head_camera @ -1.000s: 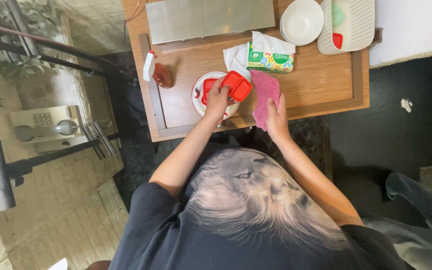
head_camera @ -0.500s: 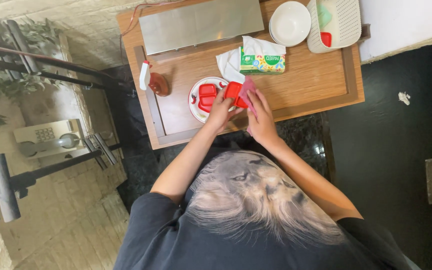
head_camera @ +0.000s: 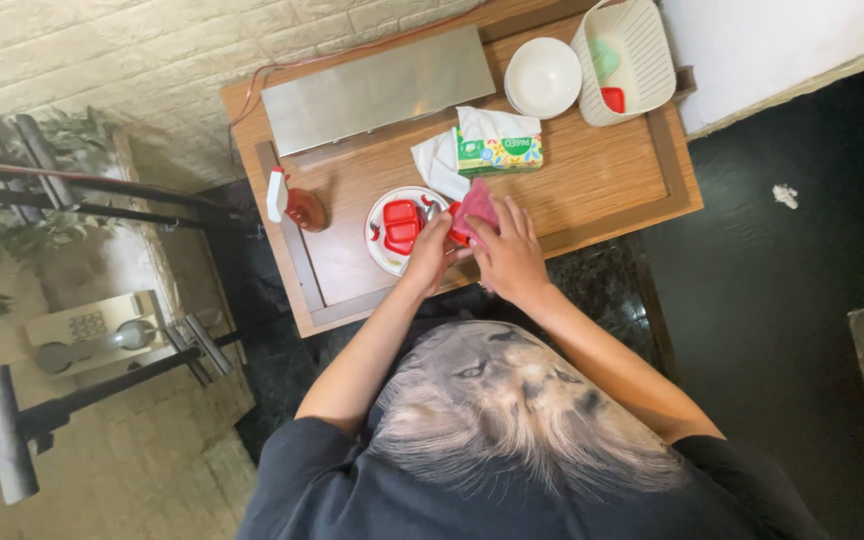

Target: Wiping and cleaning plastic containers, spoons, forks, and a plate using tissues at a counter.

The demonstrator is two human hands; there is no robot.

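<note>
— Inspector: What did the hands hold?

— Operator: I saw my left hand (head_camera: 430, 252) closed on a small red lid (head_camera: 459, 222), and my right hand (head_camera: 508, 252) closed on a pink cloth (head_camera: 480, 207) pressed against it. Both sat just off the plate (head_camera: 380, 252), at its 3 o'clock.

— Inspector: And on the plate?

— Operator: A red container (head_camera: 401, 225). A spray bottle (head_camera: 292, 203) stood at the plate's 9 o'clock, a tissue pack (head_camera: 497, 152) at 1 o'clock, a white bowl (head_camera: 542, 77) beyond.
</note>
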